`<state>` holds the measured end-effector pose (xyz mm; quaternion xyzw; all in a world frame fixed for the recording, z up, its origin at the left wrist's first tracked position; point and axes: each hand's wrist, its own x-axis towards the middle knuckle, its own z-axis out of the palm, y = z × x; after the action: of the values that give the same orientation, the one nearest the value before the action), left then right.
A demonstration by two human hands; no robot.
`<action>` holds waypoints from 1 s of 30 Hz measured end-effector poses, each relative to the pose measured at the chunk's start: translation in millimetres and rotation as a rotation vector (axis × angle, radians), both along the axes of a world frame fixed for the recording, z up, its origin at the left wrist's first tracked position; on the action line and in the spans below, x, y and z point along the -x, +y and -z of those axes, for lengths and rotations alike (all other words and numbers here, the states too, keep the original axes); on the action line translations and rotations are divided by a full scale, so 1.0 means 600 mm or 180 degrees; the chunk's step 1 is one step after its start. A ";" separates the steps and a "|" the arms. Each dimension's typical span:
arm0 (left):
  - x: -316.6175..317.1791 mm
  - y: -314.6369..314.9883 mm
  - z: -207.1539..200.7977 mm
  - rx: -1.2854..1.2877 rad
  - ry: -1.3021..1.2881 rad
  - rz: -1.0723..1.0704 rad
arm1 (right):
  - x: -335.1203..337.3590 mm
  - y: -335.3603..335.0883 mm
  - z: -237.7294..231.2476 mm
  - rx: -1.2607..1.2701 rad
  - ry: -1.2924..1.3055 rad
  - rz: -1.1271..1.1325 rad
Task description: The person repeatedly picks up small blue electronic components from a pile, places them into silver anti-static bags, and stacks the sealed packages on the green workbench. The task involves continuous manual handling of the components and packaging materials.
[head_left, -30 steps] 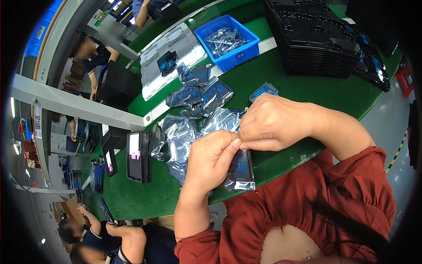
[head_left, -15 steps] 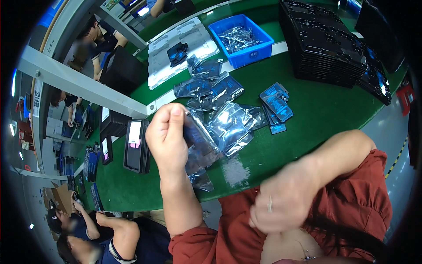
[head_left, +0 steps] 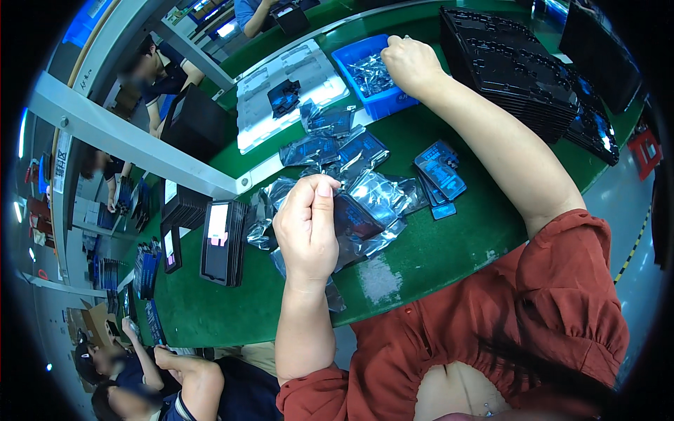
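Observation:
My left hand [head_left: 307,231] is closed in a pinch beside a silvery see-through bag [head_left: 357,216] with a dark flat piece in it, and appears to grip the bag's edge. Under it lies a loose heap of shiny crumpled bags [head_left: 382,188]. My right hand [head_left: 415,67] is over the far right side of a blue bin [head_left: 393,105] of small metal parts [head_left: 371,74]. Its fingers are curled, and what they hold, if anything, is hidden. Several bagged dark pieces [head_left: 364,151] lie beyond my left hand. Flat dark blue-printed pieces [head_left: 441,168] are stacked to the right.
Black trays [head_left: 502,70] stand in a tall stack at the right. A pale moulded tray [head_left: 263,88] lies at the back, and narrow black trays [head_left: 223,242] stand left. A metal frame bar [head_left: 147,140] crosses the left side. Other people sit along the left.
My right hand has gone from in front of my body out to the blue bin. My left hand has shifted right and slightly down, with the bag beside it.

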<state>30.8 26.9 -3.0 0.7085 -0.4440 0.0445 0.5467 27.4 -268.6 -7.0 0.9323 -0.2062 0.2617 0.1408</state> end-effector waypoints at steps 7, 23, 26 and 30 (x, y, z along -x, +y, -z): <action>0.005 -0.004 0.001 -0.0027 -0.0023 -0.0081 | 0.019 0.014 0.006 -0.1075 -0.0801 -0.0816; 0.027 -0.018 -0.010 0.0181 -0.0982 0.0111 | 0.190 0.214 0.019 -0.6150 -0.0137 -0.2764; 0.028 -0.021 -0.020 -0.0424 -0.2142 0.0235 | 0.191 0.206 0.017 -0.6188 -0.0222 -0.2695; 0.027 -0.023 -0.012 -0.0358 -0.2130 0.0469 | 0.194 0.205 0.021 -0.6198 -0.0338 -0.2664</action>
<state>14.3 13.2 4.4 0.6497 -0.6503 0.2103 0.3327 -88.8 -145.7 -19.6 0.6272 0.0046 0.0517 -0.7771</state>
